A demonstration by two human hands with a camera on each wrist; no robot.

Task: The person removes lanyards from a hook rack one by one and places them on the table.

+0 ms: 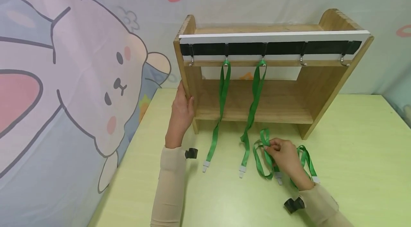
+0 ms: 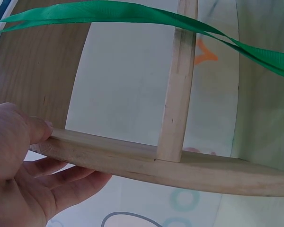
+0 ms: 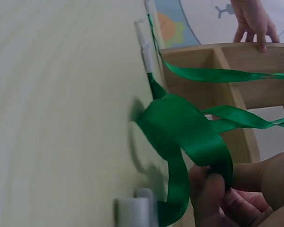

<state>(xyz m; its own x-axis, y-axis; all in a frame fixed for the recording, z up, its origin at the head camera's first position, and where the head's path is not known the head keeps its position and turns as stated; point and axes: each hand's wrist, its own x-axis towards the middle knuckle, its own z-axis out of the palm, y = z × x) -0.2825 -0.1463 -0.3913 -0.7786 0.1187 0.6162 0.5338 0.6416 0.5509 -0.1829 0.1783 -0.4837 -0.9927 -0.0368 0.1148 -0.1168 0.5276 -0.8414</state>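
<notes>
The person's left hand (image 1: pixel 182 109) is gripping the left side panel of a wooden rack (image 1: pixel 282 102) near the table's (image 1: pixel 359 155) far edge, thumb lying inside, fingers running along the outside, forearm stretching ahead. The right hand (image 1: pixel 286 155) is angling inward over the table, pinching a green lanyard (image 3: pixel 180 123) just before the rack's front right corner, seemingly between thumb and forefinger. A second lanyard (image 1: pixel 309 161) is lying by that wrist, and two hanging lanyards (image 1: pixel 222 95) are dangling from hooks (image 1: pixel 301 59)
</notes>
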